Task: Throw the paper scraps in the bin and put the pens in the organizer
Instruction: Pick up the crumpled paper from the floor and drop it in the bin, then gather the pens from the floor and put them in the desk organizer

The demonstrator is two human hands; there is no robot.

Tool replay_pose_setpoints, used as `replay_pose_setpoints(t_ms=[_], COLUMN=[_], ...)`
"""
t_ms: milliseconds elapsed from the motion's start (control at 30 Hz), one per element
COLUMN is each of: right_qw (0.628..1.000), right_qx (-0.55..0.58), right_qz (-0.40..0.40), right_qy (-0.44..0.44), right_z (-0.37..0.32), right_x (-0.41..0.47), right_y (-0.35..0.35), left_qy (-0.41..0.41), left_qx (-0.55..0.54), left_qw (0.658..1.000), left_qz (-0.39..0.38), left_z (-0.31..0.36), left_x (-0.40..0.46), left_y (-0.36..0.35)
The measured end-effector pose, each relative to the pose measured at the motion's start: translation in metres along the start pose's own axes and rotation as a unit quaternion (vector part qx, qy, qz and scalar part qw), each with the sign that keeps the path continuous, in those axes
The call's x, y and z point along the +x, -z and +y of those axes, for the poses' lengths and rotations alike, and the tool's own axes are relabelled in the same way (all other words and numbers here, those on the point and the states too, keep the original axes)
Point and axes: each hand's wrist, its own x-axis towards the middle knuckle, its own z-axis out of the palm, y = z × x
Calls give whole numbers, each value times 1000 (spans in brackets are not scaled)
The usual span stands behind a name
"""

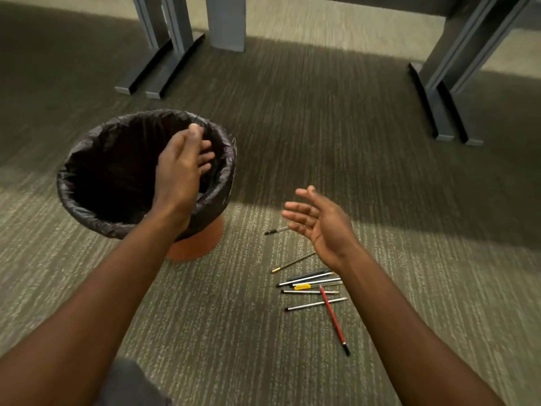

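Note:
An orange bin (193,247) lined with a black bag (96,159) stands on the carpet at the left. My left hand (181,165) hangs over the bin's mouth, fingers pointing down and loosely apart, nothing visible in them. My right hand (319,221) hovers palm-up and open above the carpet, right of the bin. Several pens (310,284) lie scattered below and beside it, with a red pencil (333,317) across them and one black pen (275,230) apart near the bin. No paper scraps and no organizer are in view.
Grey desk legs with flat feet stand at the back left (158,74) and back right (439,112). The floor is striped grey-green carpet. My knee shows at the bottom edge (131,382).

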Motion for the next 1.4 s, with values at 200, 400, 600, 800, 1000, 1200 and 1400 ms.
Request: replay_pose_setpoints(t_ms=[200,400,600,800,1000,1200,1400], right_qw=[985,872,826,792,837,902,828], right_qx=[-76,-364,-476,-569,-492,-27,-172], right_qz=[151,314,278,221,228,375,474], right_qy=[-42,-89,-117,-34,-66,-210,-245], right_z=[62,128,174,194,204,208,202], right_x=[6,-6,-40,-42,-40,-28,-4], right_y=[67,128,159,160,159,133,112], left_qy=[-110,-88,-38,-42,-55,-76,-80], left_qx=[219,416,535,562,555,558,564], left_qw=[954,850,785,791,805,809,808], left_qz=[-175,-310,-310,-240,-201,-167,-152], left_z=[-36,-136,-239,-284,-307,-318,-320], left_x=[-43,-63,-85,-112,-132,-134,-133], left_y=[-52,-81,-69,-63,-64,-65,-64])
